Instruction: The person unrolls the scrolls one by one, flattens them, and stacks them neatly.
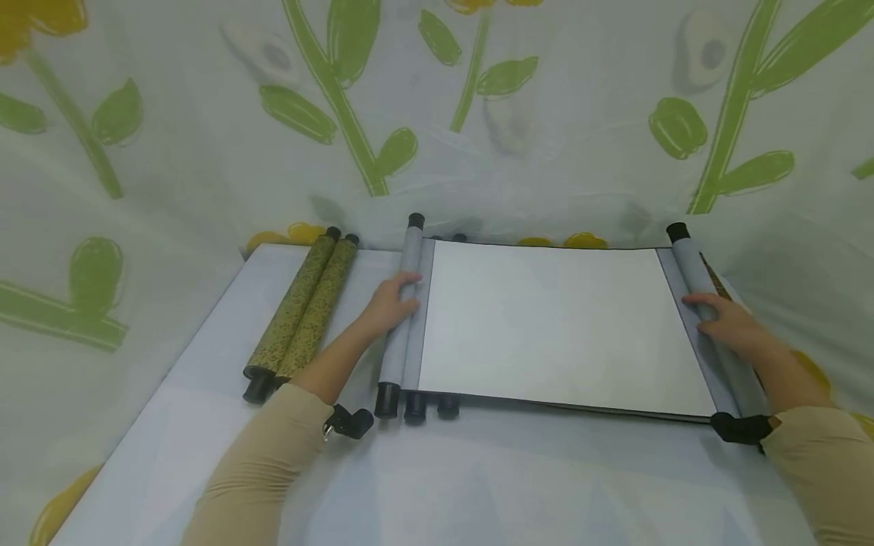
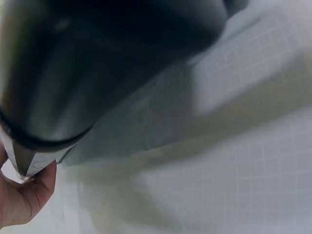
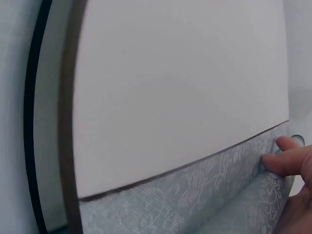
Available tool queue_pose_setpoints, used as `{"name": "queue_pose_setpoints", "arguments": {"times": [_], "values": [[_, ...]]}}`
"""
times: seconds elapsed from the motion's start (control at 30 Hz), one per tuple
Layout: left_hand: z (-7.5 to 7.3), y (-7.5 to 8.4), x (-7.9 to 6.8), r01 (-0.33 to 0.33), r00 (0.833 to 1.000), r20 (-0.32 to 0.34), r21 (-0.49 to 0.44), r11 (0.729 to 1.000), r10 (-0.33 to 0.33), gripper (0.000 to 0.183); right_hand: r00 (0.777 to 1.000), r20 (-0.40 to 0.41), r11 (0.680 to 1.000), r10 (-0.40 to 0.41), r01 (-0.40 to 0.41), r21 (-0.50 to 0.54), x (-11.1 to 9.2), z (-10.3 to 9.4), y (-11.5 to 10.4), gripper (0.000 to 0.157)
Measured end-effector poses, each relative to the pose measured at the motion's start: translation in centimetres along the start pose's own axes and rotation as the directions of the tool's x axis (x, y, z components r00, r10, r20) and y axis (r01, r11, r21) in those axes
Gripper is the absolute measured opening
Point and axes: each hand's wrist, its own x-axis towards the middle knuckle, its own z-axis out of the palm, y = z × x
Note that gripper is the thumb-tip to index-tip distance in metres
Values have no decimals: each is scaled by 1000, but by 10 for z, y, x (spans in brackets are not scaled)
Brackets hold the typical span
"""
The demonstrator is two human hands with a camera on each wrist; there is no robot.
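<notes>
A hanging scroll (image 1: 567,326) lies unrolled across the table, with a blank white panel and grey-blue patterned borders. My left hand (image 1: 392,303) grips its left roller (image 1: 394,356), fingers over the top. At the other end, my right hand (image 1: 737,327) holds the right roller (image 1: 693,265) around its middle. The left wrist view is mostly filled by a dark roller end cap (image 2: 122,58), with part of the left hand (image 2: 29,195) at the lower left. In the right wrist view, the right hand's fingers (image 3: 285,161) curl over the patterned border (image 3: 195,190).
Two rolled yellow-green patterned scrolls (image 1: 300,311) lie side by side on the left of the white table (image 1: 444,485). Black end caps (image 1: 414,409) of other rolls stick out beneath the unrolled scroll. A brown patterned edge (image 1: 714,274) shows behind the right roller. A floral curtain (image 1: 546,174) hangs behind.
</notes>
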Motion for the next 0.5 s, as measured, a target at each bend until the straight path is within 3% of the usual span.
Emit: {"name": "queue_pose_setpoints", "arguments": {"times": [0.37, 0.5], "values": [[4, -13, 2, 55, 998, 7, 2, 998, -55, 52, 999, 19, 999, 37, -37, -19, 5, 16, -2, 56], [6, -16, 3, 54, 998, 14, 27, 998, -54, 52, 999, -4, 995, 45, -45, -85, 6, 22, -5, 55]]}}
